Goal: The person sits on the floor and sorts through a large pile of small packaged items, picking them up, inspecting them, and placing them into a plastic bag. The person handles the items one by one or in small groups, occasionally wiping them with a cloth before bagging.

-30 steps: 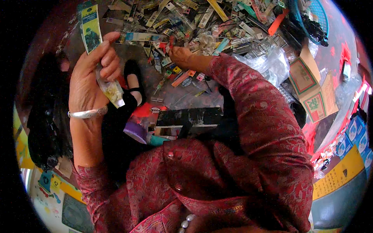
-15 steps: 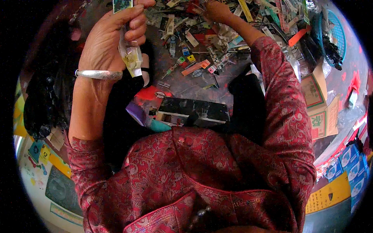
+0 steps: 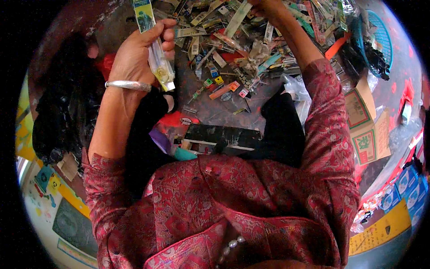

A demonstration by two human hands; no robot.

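My left hand [image 3: 142, 51] is closed around long, narrow plastic packets [image 3: 162, 69] with printed tops, held upright at the left of the pile. A silver bangle sits on that wrist. At the top edge, my right hand [image 3: 268, 10] pinches the end of a pale, see-through narrow packet [image 3: 237, 20] that slants down over the pile; the fingertips are partly cut off by the frame. Beneath both hands spreads a heap of mixed slim packets and small pieces [image 3: 215, 49], including red, green, yellow and blue bits.
A low black-topped stool or box [image 3: 222, 136] lies between my legs. On the right are a blue mesh basket [image 3: 384, 42], black plastic [image 3: 378, 65] and an opened cardboard box [image 3: 368, 134]. A large black plastic bag [image 3: 62, 103] stands at the left.
My left hand has come down and slightly right with its packets. My right hand has shifted up and right, and a pale narrow packet now shows at its fingers.
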